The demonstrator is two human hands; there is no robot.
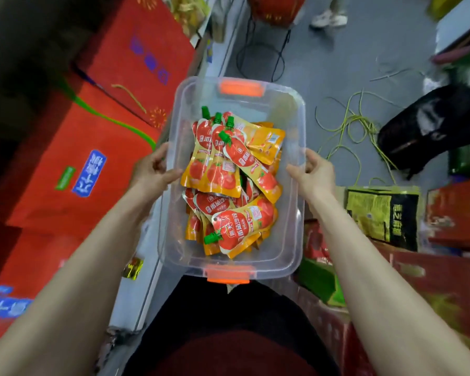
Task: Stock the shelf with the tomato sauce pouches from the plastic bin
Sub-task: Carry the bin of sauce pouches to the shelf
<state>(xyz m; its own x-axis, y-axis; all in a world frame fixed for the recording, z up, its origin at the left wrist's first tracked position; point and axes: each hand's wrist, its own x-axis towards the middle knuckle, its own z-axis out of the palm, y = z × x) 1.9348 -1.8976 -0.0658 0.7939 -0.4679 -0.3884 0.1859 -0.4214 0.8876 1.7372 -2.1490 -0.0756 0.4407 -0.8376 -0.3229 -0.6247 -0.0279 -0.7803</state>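
A clear plastic bin [291, 109] with orange latches at both ends is held in front of me above the floor. Inside lies a pile of several tomato sauce pouches [228, 175], yellow and red with green caps. My left hand [154, 170] grips the bin's left rim, thumb over the edge. My right hand [310, 172] grips the right rim the same way. No shelf surface is clearly visible.
Red gift boxes [73, 169] are stacked on the left. More boxes, red and yellow-black [383, 213], lie on the right. Green cord [356, 126] and a black bag [429, 128] lie on the grey floor ahead. Another person's shoes [329, 19] show at the top.
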